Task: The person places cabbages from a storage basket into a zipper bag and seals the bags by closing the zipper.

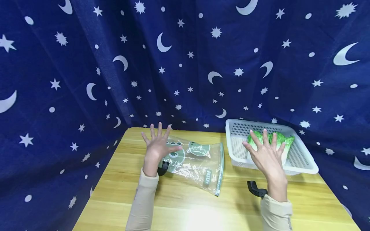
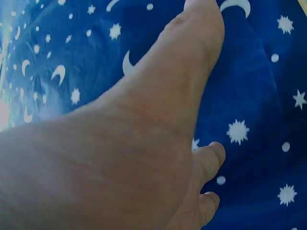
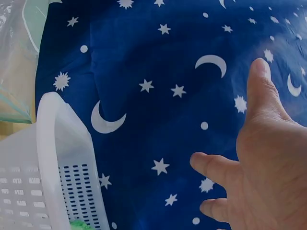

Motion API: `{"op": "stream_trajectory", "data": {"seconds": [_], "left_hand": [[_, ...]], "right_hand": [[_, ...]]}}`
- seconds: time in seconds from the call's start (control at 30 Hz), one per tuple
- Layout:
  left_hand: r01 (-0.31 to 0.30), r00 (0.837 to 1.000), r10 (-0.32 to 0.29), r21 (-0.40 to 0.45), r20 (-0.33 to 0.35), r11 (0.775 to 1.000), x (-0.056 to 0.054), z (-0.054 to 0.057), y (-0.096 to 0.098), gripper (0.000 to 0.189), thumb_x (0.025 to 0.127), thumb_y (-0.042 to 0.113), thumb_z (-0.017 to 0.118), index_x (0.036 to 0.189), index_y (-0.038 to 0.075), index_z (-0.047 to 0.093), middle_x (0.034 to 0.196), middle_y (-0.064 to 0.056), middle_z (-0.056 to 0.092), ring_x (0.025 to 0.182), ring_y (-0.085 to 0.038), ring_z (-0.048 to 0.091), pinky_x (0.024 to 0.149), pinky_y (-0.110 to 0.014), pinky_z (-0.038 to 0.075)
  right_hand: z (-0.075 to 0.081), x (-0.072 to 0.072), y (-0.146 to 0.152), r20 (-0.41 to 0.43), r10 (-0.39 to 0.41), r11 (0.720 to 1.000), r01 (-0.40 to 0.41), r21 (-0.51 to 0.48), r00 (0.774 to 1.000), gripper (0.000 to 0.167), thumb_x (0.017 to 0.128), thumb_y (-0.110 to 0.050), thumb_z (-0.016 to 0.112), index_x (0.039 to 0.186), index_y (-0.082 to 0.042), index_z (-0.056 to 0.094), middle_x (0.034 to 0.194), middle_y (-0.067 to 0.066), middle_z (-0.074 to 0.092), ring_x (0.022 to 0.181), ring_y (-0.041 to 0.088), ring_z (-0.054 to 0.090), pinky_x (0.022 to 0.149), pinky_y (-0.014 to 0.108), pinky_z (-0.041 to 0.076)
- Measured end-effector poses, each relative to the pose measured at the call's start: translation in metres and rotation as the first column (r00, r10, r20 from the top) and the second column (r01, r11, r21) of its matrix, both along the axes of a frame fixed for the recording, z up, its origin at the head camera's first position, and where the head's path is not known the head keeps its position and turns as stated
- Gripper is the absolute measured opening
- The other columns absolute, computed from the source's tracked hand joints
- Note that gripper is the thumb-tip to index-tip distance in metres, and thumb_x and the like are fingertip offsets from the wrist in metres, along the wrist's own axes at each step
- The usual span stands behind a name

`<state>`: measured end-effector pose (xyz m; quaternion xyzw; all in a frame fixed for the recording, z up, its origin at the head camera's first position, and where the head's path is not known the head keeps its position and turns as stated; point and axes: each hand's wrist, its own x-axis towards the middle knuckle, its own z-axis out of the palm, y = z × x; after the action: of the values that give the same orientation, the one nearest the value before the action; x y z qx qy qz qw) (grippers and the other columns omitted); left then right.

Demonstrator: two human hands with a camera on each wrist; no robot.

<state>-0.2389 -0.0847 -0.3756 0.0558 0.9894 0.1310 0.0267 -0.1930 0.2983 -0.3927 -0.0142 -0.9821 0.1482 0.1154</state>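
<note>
My left hand (image 1: 156,148) is raised with its fingers spread, holding nothing. In the head view it overlaps the left part of a clear zip bag (image 1: 189,163) with green animal prints, which lies flat on the table. My right hand (image 1: 267,157) is also spread wide and holds nothing. It overlaps the near side of a white plastic basket (image 1: 306,160). Green and white leafy vegetables (image 1: 286,144) lie inside that basket, partly hidden behind my fingers. In the right wrist view, the thumb and fingers stand out against the dark cloth, beside the basket (image 3: 45,158).
The wooden table (image 1: 138,199) reaches back to a dark blue curtain (image 1: 185,64) with white moons and stars, which also hangs along both sides. The bag's zip edge (image 1: 221,170) faces the basket. Black camera mounts (image 1: 255,189) sit at the wrists.
</note>
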Motion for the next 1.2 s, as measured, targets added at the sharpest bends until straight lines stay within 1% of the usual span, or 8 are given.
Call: {"op": "stream_trajectory", "data": {"seconds": [0.3,0.4,0.5,0.63,0.73,0.83,1.03,1.2], "left_hand": [[0.113,0.988,-0.117,-0.043,-0.103,0.993,0.003,-0.010,0.040,0.093,0.080,0.068,0.058,0.154,0.024,0.021,0.161,-0.016,0.000,0.148,-0.040,-0.005,0.115,-0.067,0.003],[0.211,0.956,-0.214,-0.037,-0.198,0.977,0.005,-0.019,0.069,0.084,0.083,0.060,0.062,0.149,0.015,0.036,0.157,-0.023,0.021,0.146,-0.041,0.019,0.115,-0.060,0.023],[0.313,0.902,-0.299,-0.006,-0.312,0.950,0.008,-0.035,0.100,0.059,0.084,0.046,0.069,0.127,0.006,0.059,0.129,-0.022,0.057,0.120,-0.035,0.056,0.097,-0.044,0.051],[0.420,0.858,-0.378,0.052,-0.348,0.906,0.007,-0.063,0.135,0.025,0.086,0.026,0.073,0.096,0.004,0.066,0.090,-0.010,0.065,0.079,-0.021,0.065,0.065,-0.026,0.056],[0.456,0.858,-0.409,0.094,-0.310,0.885,0.003,-0.085,0.152,0.016,0.086,0.019,0.071,0.090,0.004,0.065,0.082,-0.007,0.066,0.071,-0.017,0.065,0.059,-0.022,0.053],[0.453,0.877,-0.409,0.150,-0.252,0.879,0.000,-0.104,0.165,0.018,0.086,0.020,0.071,0.092,0.004,0.064,0.080,-0.005,0.065,0.065,-0.013,0.061,0.054,-0.018,0.050],[0.414,0.905,-0.382,0.187,-0.185,0.891,-0.002,-0.132,0.178,0.035,0.084,0.034,0.074,0.098,0.005,0.062,0.082,-0.004,0.063,0.060,-0.008,0.052,0.051,-0.017,0.046],[0.402,0.907,-0.380,0.107,-0.179,0.909,-0.002,-0.151,0.185,0.040,0.080,0.040,0.076,0.093,0.006,0.061,0.079,-0.002,0.063,0.057,-0.009,0.051,0.048,-0.020,0.044]], "right_hand": [[0.000,0.001,-0.008,-0.027,0.047,0.999,-0.047,-0.005,0.999,0.074,0.094,-0.066,0.037,0.154,-0.027,0.018,0.160,0.020,-0.002,0.143,0.044,-0.021,0.105,0.068,-0.024],[-0.005,0.001,-0.013,-0.098,0.105,0.994,-0.107,-0.007,0.990,0.075,0.092,-0.060,0.050,0.153,-0.024,0.025,0.159,0.024,0.011,0.146,0.048,-0.004,0.111,0.070,-0.009],[-0.014,0.003,-0.020,-0.179,0.173,0.984,-0.176,-0.003,0.969,0.071,0.091,-0.050,0.060,0.150,-0.021,0.034,0.153,0.027,0.028,0.140,0.051,0.021,0.109,0.072,0.013],[-0.033,0.007,-0.030,-0.266,0.233,0.968,-0.250,-0.031,0.935,0.063,0.088,-0.037,0.069,0.142,-0.014,0.046,0.138,0.024,0.048,0.124,0.047,0.045,0.097,0.066,0.035],[-0.052,0.011,-0.037,-0.319,0.244,0.955,-0.285,-0.087,0.916,0.054,0.086,-0.028,0.073,0.130,-0.005,0.053,0.119,0.019,0.058,0.108,0.038,0.055,0.089,0.055,0.044],[-0.074,0.016,-0.042,-0.306,0.232,0.936,-0.297,-0.187,0.924,0.039,0.085,-0.023,0.074,0.113,-0.002,0.056,0.100,0.012,0.060,0.091,0.027,0.058,0.079,0.040,0.049],[-0.113,0.027,-0.046,-0.078,0.196,0.856,-0.210,-0.472,0.977,0.028,0.085,-0.020,0.074,0.094,-0.006,0.051,0.082,0.002,0.054,0.075,0.013,0.052,0.064,0.022,0.048],[-0.134,0.033,-0.045,0.082,0.190,0.776,-0.098,-0.623,0.978,0.025,0.086,-0.015,0.072,0.093,-0.005,0.050,0.080,0.005,0.056,0.070,0.008,0.052,0.061,0.019,0.046]]}}
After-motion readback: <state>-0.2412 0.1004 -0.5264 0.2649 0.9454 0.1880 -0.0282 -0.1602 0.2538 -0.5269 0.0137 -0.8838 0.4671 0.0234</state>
